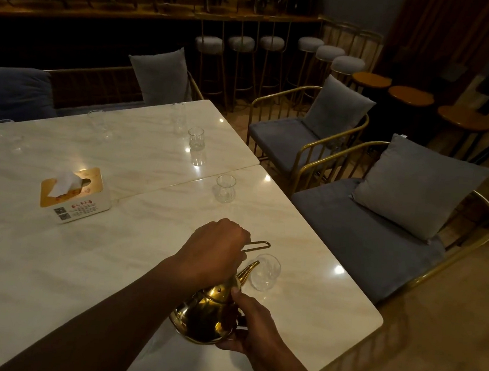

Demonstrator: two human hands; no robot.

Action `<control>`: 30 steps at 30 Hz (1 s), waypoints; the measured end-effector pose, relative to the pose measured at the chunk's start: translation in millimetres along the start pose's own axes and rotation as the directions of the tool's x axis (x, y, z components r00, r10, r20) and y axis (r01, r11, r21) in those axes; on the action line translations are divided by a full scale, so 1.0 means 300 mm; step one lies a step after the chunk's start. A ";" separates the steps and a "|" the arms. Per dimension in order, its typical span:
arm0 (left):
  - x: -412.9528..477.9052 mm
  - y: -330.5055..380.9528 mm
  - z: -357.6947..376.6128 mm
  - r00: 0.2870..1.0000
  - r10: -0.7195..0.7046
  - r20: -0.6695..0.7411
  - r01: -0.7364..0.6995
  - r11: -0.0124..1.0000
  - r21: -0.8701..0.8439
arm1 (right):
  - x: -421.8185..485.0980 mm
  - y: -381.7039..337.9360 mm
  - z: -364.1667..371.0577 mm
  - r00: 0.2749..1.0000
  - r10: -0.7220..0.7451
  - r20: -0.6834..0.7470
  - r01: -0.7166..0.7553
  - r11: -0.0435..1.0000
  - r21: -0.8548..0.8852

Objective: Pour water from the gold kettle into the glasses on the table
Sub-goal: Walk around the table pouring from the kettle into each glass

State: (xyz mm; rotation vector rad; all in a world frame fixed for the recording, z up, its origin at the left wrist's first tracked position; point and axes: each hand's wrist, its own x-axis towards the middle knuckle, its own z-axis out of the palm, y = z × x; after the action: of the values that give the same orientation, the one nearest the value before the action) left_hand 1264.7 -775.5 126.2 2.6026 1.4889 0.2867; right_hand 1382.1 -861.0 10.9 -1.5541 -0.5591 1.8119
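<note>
The gold kettle [206, 315] is held above the near right part of the marble table [53, 257], tilted with its spout over the nearest glass [265, 271]. My left hand [217, 246] grips the kettle's wire handle from above. My right hand [250, 325] holds the kettle's body and base from the right. Another glass [225, 188] stands farther along the right edge, and a third [196, 138] beyond it. More glasses [177, 117] [96, 122] [4, 128] line the far side. Any water stream is too faint to tell.
A tissue box [74, 194] sits left of centre on the table. Two cushioned gold-frame chairs [381, 227] [307, 131] stand along the table's right side. Bar stools [240, 44] and a counter fill the back.
</note>
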 end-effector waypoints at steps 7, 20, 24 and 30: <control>-0.009 0.000 0.009 1.000 -0.001 -0.003 0.001 0.999 -0.034 | 0.011 0.007 -0.010 1.000 0.017 0.002 -0.017 1.000 -0.004; -0.079 -0.025 0.028 0.992 -0.109 0.063 0.121 0.964 -0.235 | 0.030 -0.026 -0.091 0.998 0.022 -0.062 -0.028 0.995 -0.096; -0.089 -0.045 0.037 0.991 -0.131 0.021 0.131 0.943 -0.306 | 0.042 -0.065 -0.127 0.998 0.016 -0.065 -0.026 0.988 -0.150; -0.045 -0.031 0.020 0.990 -0.031 -0.134 -0.004 0.967 -0.254 | 0.057 -0.186 -0.189 0.999 0.009 -0.045 -0.018 0.976 -0.217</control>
State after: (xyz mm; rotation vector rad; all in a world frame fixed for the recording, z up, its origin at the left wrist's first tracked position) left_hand 1251.4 -782.6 116.9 2.4110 1.4044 0.6235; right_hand 1448.3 -816.6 27.1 -1.7413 -0.7483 1.7699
